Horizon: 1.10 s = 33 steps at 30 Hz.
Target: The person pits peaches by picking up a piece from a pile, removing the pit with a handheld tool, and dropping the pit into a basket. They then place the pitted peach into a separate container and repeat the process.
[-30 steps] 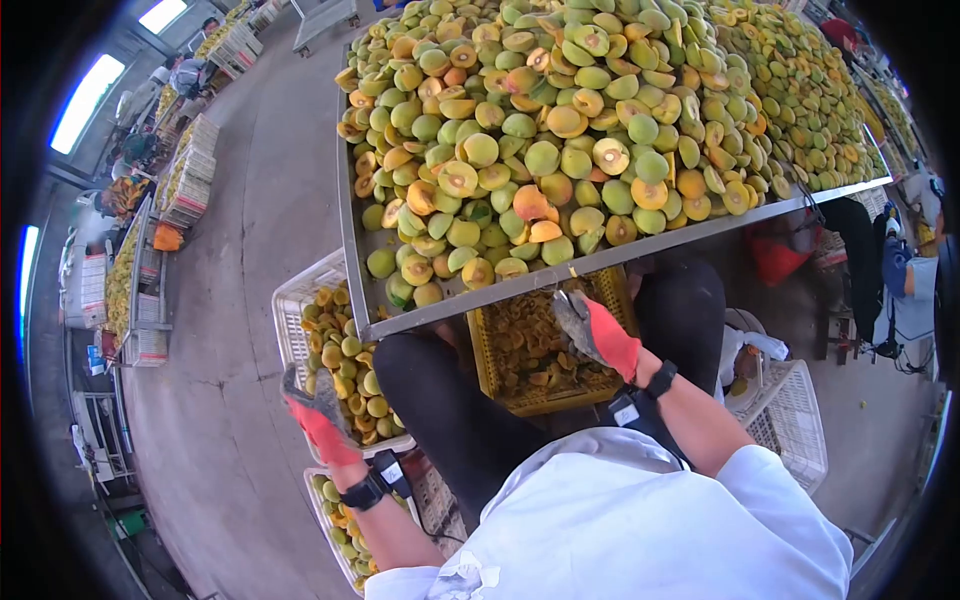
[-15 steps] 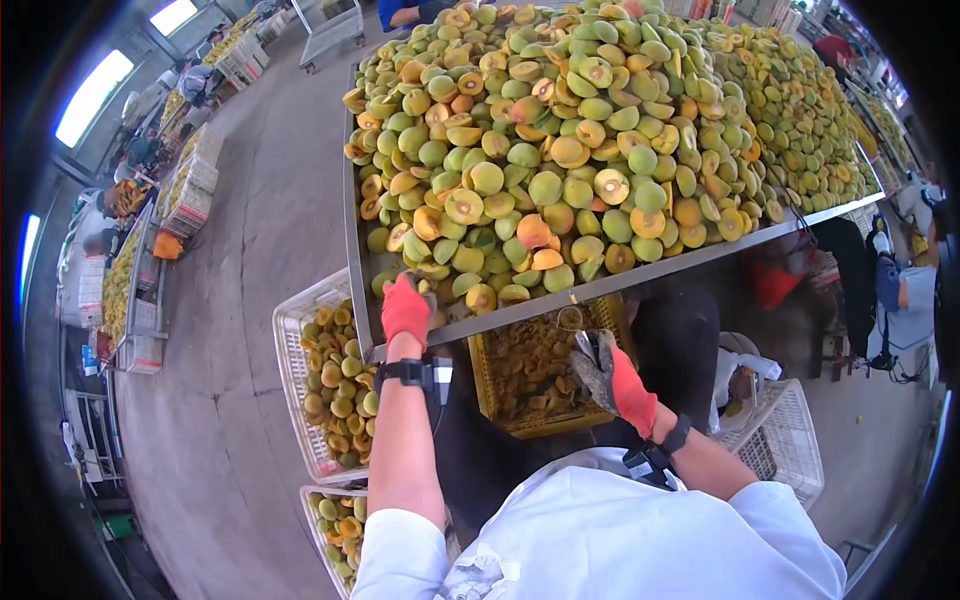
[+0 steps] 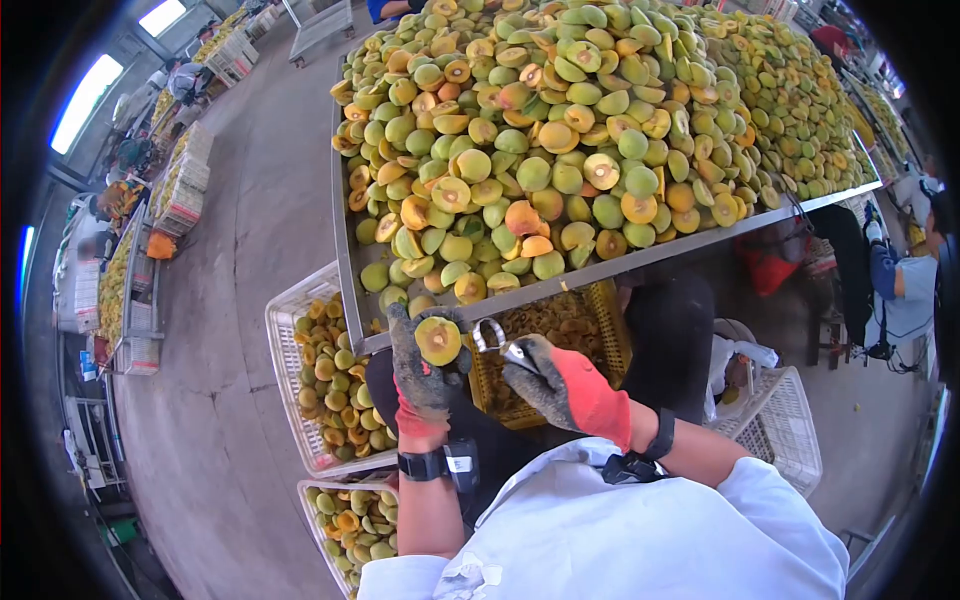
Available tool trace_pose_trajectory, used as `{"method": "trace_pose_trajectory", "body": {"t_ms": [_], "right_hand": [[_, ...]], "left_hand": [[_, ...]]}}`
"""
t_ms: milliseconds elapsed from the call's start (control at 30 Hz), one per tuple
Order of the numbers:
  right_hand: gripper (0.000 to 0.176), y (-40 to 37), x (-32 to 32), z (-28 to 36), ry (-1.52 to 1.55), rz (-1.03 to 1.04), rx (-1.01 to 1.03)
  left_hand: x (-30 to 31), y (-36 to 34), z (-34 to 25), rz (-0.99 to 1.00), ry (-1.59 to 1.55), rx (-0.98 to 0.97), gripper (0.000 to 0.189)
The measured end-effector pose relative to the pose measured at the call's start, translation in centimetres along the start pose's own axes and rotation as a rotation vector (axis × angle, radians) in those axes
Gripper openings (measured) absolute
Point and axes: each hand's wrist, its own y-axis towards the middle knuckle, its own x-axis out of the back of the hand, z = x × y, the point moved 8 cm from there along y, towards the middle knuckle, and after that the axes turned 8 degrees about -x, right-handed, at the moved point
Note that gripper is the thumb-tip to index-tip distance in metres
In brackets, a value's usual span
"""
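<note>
My left hand (image 3: pixel 422 375), in a red and dark grey glove, holds a halved fruit (image 3: pixel 438 341) with its cut face and pit toward me. In my right hand (image 3: pixel 565 390), gloved alike, is a metal tool with a looped end (image 3: pixel 489 335), just right of the fruit and not touching it. Both hands are over my lap at the near edge of a metal-rimmed table (image 3: pixel 600 270) heaped with halved green and orange fruit (image 3: pixel 532 174). Below the edge sits a yellow crate (image 3: pixel 612 330) holding brownish scraps.
White crates of halved fruit (image 3: pixel 285 385) (image 3: pixel 322 535) stand at the left. Another white crate (image 3: pixel 785 425) is at the right. Co-workers (image 3: pixel 905 290) are at the right and far left, beside more fruit-laden tables (image 3: pixel 120 290).
My left hand has come back from the pile toward me and turned palm up, now with a halved fruit in it. My right hand has moved left with the tool, closer to the fruit.
</note>
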Motion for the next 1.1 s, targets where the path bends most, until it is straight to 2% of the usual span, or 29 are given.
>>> {"method": "trace_pose_trajectory", "body": {"t_ms": [67,100,133,200,233,267,300,333,400,433,467,500,567,633,700,733,767,800,833,900,1033,1100], "right_hand": [[0.028,-0.2,-0.4,0.1,0.183,0.034,-0.054],[0.034,-0.3,-0.7,-0.1,0.212,0.065,-0.094],[0.034,-0.4,-0.8,-0.4,0.209,0.06,-0.095],[0.036,-0.6,-1.4,-1.4,0.35,0.081,-0.141],[0.036,-0.7,-1.4,-1.5,0.35,0.077,-0.142],[0.035,-1.0,-2.0,-3.1,0.641,0.106,-0.396],[0.034,-1.8,-3.0,-4.3,0.932,0.134,-0.652],[0.034,-1.8,-2.7,-4.2,0.931,0.132,-0.652],[0.031,-1.7,-1.8,-3.7,-0.031,0.271,-0.481],[0.031,-1.9,-1.7,-3.9,-0.031,0.269,-0.482],[0.03,-1.8,-1.4,-3.4,-0.178,0.224,-0.361],[0.029,-1.8,-1.3,-2.9,-0.323,0.176,-0.237],[0.03,-1.9,-2.2,-4.5,-0.206,0.172,-0.264],[0.031,-2.2,-3.0,-5.2,-0.089,0.169,-0.287],[0.047,-1.8,-2.0,-1.7,0.416,-0.02,-0.179],[0.047,-1.8,-1.4,-1.6,0.417,-0.025,-0.179],[0.042,-2.3,-2.9,-3.9,0.661,0.186,-0.561],[0.038,-4.2,-4.9,-5.1,0.894,0.404,-0.946],[0.038,-4.3,-4.9,-5.2,0.894,0.401,-0.944],[0.018,-3.7,-4.7,-4.6,0.743,0.415,-0.768],[0.015,-4.0,-3.2,-2.9,0.678,0.502,-0.784],[0.018,-3.9,-3.3,-2.9,0.604,0.499,-0.693]], "left_hand": [[-0.9,-0.9,-1.0,-0.055,0.235,-0.175,0.045],[-0.2,-0.3,0.5,-0.116,0.245,-0.002,0.057],[-0.3,-0.2,1.1,-0.111,0.243,0.0,0.057],[-0.2,-0.4,0.7,-0.214,0.411,-0.149,0.058],[-0.2,-0.6,1.5,-0.252,0.333,-0.086,0.059],[-0.5,-0.7,2.0,-0.249,0.333,-0.084,0.059],[-0.9,-0.9,1.4,-0.237,0.428,-0.234,0.059],[-1.1,-1.1,0.8,-0.224,0.522,-0.385,0.06],[0.9,-0.7,1.7,-0.2,0.598,-0.455,0.061],[1.2,-0.5,2.8,-0.083,0.445,-0.393,0.043],[0.5,-0.5,3.4,0.033,0.292,-0.33,0.054],[0.3,-0.5,3.5,0.034,0.291,-0.33,0.054],[0.7,-0.6,3.5,-0.086,0.382,-0.332,0.048],[0.4,-0.7,3.4,-0.05,0.298,-0.367,0.045],[0.2,-0.6,3.6,-0.01,0.217,-0.397,0.045],[-0.1,-0.8,3.1,-0.001,0.361,-0.517,0.048],[-0.9,-1.0,2.3,0.009,0.504,-0.639,0.052],[-1.3,-0.9,2.3,0.014,0.502,-0.64,0.052],[-1.6,-0.7,2.2,0.01,0.472,-0.644,0.058],[-1.8,-0.8,1.8,-0.012,0.507,-0.653,0.067],[-1.8,-0.6,2.1,0.059,0.432,-0.59,0.066],[-2.3,-0.8,2.2,0.108,0.475,-0.547,0.071]]}}
